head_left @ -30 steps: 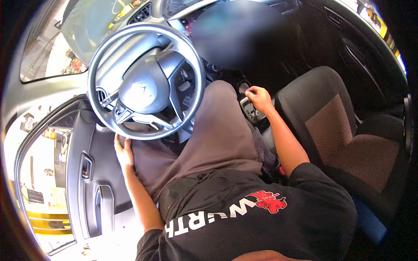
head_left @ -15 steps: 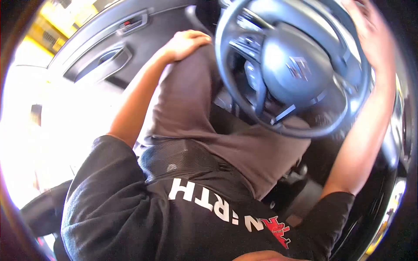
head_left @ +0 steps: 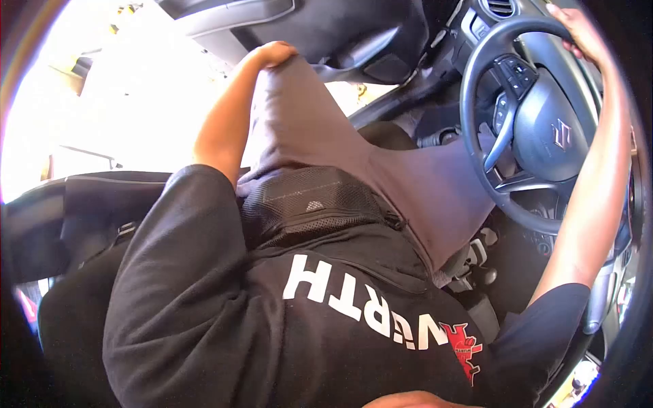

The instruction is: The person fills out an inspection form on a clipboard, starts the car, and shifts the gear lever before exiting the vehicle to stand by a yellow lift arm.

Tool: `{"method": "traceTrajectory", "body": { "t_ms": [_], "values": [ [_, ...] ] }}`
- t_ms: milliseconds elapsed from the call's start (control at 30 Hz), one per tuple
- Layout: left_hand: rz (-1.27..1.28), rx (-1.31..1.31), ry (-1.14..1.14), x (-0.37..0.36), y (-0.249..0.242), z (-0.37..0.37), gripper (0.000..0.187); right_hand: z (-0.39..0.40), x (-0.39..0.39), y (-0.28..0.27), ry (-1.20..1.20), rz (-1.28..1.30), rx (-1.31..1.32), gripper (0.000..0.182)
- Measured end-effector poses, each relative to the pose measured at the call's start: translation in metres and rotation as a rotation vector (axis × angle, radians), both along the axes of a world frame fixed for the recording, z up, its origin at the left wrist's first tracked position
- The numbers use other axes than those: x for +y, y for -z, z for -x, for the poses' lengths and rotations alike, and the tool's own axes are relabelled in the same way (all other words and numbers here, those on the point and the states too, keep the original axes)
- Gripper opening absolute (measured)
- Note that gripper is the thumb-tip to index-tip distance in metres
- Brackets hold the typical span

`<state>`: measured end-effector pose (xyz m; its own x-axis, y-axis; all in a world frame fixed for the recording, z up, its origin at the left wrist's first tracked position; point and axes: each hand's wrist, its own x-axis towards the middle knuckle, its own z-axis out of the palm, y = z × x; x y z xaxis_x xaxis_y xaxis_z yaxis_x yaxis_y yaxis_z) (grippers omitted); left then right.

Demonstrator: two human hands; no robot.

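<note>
My left hand (head_left: 277,54) rests on my left knee, its fingers laid over the grey trousers (head_left: 299,115), and it holds nothing. At the top right, my right hand (head_left: 583,39) is on the far rim of the steering wheel (head_left: 474,109), fingers curled at the rim. My right forearm crosses in front of the wheel's right side and hides part of it. The wheel's hub (head_left: 554,129) bears a metallic emblem, with buttons (head_left: 518,76) on its spoke.
A car door (head_left: 326,34) stands open at the top, with bright light beyond it at the left. An air vent (head_left: 500,7) is behind the wheel. A gear lever (head_left: 484,275) is beside my right thigh. Part of a seat (head_left: 88,217) shows at the left.
The view has swung, so the wheel appears farther right and the door opening shows more. My left hand is still on the knee and my right hand still at the wheel's rim.
</note>
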<state>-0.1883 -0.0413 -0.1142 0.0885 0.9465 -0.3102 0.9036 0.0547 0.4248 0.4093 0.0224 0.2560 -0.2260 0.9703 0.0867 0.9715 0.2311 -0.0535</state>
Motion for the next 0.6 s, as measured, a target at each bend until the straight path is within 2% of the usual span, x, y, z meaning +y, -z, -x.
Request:
{"method": "traceTrajectory", "body": {
  "t_ms": [100,167,200,233,267,300,333,367,400,433,467,500,533,567,600],
  "values": [
    [0.106,-0.053,0.038,0.013,0.054,0.027,0.042,-0.006,-0.017,-0.007,0.025,-0.027,-0.056,0.050],
    [0.156,-0.198,-0.219,0.015,0.091,0.014,0.044,-0.015,-0.029,-0.007,0.062,-0.058,-0.084,0.050],
    [0.102,-0.256,-0.134,0.012,0.102,0.003,0.047,-0.016,-0.039,-0.004,0.099,-0.079,-0.093,0.050],
    [0.058,-0.184,-0.234,0.005,0.104,-0.016,0.051,-0.019,-0.043,-0.004,0.132,-0.089,-0.100,0.051],
    [0.046,-0.271,-0.276,0.008,0.115,-0.024,0.053,-0.017,-0.049,-0.008,0.165,-0.109,-0.109,0.051],
    [0.056,-0.322,-0.358,0.024,0.161,-0.026,0.052,-0.019,-0.053,-0.010,0.197,-0.127,-0.108,0.052],
    [-0.058,-0.239,-0.310,0.047,0.238,-0.025,0.051,-0.020,-0.056,-0.014,0.218,-0.147,-0.102,0.053],
    [-0.023,-0.143,-0.356,0.032,0.200,-0.051,0.049,-0.020,-0.059,-0.017,0.243,-0.164,-0.103,0.054],
    [0.054,-0.180,-0.376,0.030,0.187,-0.057,0.052,-0.020,-0.061,-0.018,0.268,-0.168,-0.114,0.055],
    [0.017,0.134,-0.102,0.057,0.281,-0.055,0.053,-0.010,-0.066,-0.017,0.303,-0.184,-0.122,0.047],
    [0.067,0.011,-0.211,0.051,0.233,-0.051,0.056,-0.006,-0.064,-0.030,0.331,-0.015,-0.186,0.044],
    [0.108,-0.113,-0.321,0.034,0.176,-0.052,0.060,0.027,-0.075,-0.021,0.338,-0.112,-0.193,0.043],
    [0.169,-0.007,-0.078,0.043,0.194,-0.043,0.059,0.033,-0.075,-0.021,0.356,-0.048,-0.053,0.041],
    [0.231,0.096,0.158,0.053,0.225,-0.034,0.060,0.049,-0.074,-0.025,0.362,0.021,-0.038,0.037],
    [0.291,0.026,0.039,0.056,0.240,-0.028,0.060,0.036,-0.061,-0.038,0.348,0.203,-0.097,0.034]
  ]
}}
